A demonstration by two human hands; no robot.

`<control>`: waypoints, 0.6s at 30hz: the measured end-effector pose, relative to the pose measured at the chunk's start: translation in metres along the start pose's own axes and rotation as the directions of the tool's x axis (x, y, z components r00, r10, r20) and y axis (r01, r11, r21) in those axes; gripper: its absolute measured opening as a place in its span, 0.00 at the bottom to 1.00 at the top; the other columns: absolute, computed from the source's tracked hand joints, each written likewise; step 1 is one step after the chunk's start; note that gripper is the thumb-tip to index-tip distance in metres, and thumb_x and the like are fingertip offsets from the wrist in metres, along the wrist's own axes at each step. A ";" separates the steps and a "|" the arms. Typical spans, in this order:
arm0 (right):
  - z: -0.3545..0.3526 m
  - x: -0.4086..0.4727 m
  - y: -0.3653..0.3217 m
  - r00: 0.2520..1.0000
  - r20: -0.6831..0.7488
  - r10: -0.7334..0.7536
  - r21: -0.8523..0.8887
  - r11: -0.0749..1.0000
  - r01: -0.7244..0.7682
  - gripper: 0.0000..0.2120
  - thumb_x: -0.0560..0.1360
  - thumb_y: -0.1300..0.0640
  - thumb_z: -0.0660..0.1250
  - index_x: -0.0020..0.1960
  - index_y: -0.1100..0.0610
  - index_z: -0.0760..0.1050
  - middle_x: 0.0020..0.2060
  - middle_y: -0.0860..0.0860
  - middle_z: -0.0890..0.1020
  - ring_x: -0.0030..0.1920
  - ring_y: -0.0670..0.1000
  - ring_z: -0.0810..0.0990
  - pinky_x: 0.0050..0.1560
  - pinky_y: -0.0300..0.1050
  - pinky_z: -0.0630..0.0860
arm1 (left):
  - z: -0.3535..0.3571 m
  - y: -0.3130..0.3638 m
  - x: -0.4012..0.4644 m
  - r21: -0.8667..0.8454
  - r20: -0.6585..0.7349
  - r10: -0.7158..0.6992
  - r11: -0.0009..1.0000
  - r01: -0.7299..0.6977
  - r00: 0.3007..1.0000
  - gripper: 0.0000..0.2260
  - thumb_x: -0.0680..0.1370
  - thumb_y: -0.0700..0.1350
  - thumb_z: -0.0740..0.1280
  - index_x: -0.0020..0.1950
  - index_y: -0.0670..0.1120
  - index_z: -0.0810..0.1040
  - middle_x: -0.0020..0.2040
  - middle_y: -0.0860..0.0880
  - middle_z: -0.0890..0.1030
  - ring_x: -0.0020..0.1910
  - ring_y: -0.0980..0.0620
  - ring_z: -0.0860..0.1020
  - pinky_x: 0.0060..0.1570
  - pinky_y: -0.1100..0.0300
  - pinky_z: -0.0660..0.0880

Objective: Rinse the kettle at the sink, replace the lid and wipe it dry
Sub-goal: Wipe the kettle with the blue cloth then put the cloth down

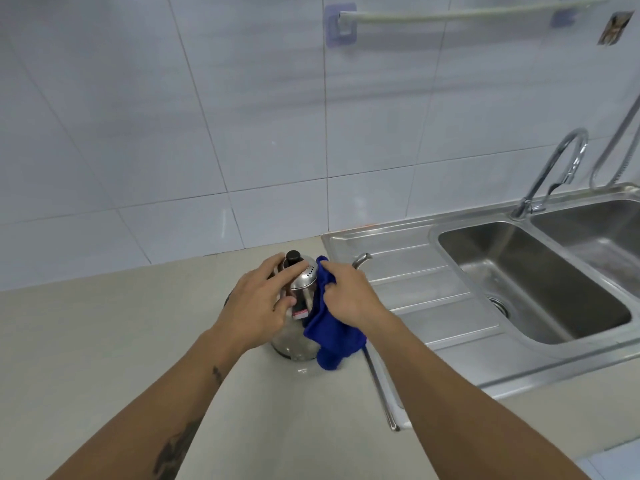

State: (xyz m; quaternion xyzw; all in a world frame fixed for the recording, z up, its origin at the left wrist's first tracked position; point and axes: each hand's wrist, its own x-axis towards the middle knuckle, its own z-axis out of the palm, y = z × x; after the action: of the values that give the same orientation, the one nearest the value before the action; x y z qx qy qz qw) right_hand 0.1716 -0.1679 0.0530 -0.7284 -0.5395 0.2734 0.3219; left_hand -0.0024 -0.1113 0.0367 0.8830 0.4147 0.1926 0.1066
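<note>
A steel kettle (300,344) stands upright on the beige counter, just left of the sink's drainboard. Its lid with a black knob (293,257) is on top, and its curved spout (361,260) points right. My left hand (258,306) grips the kettle's top and handle from the left. My right hand (346,294) presses a blue cloth (332,336) against the kettle's right side. The cloth hangs down to the counter and hides part of the kettle's body.
A stainless double sink (533,282) with a ribbed drainboard (433,292) lies to the right. A curved tap (557,168) rises behind it, with no water running. A tiled wall with a towel rail (460,15) stands behind the counter (121,341).
</note>
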 end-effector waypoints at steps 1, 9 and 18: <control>0.001 0.001 -0.003 1.000 -0.009 -0.020 0.015 1.000 0.021 0.13 0.73 0.67 0.57 0.54 0.59 0.74 0.44 0.56 0.80 0.44 0.59 0.80 0.49 0.59 0.80 | 0.001 0.000 0.001 0.014 -0.004 0.003 1.000 -0.003 1.000 0.29 0.77 0.45 0.67 0.75 0.63 0.63 0.75 0.55 0.65 0.63 0.48 0.73 0.63 0.52 0.72; 0.050 -0.022 0.036 0.989 -0.134 -0.060 0.105 0.992 0.074 0.32 0.80 0.66 0.57 0.81 0.51 0.53 0.77 0.47 0.63 0.75 0.48 0.65 0.70 0.37 0.64 | 0.008 0.013 0.003 0.224 -0.082 -0.069 0.971 0.085 0.994 0.25 0.79 0.50 0.64 0.76 0.60 0.63 0.75 0.47 0.67 0.59 0.43 0.76 0.58 0.48 0.73; 0.038 -0.014 0.035 0.973 -0.230 -0.008 0.141 0.989 0.041 0.24 0.76 0.65 0.62 0.71 0.53 0.68 0.56 0.47 0.78 0.54 0.49 0.78 0.54 0.43 0.77 | 0.000 0.031 0.007 0.270 -0.013 -0.185 0.945 0.182 0.983 0.26 0.81 0.51 0.59 0.76 0.65 0.54 0.71 0.49 0.63 0.60 0.43 0.70 0.57 0.47 0.72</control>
State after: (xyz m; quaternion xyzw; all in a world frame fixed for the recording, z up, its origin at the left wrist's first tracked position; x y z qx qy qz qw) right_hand 0.1605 -0.1823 0.0028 -0.7231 -0.4864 0.2221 0.4373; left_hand 0.0229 -0.1255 0.0495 0.8479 0.5168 0.1180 0.0052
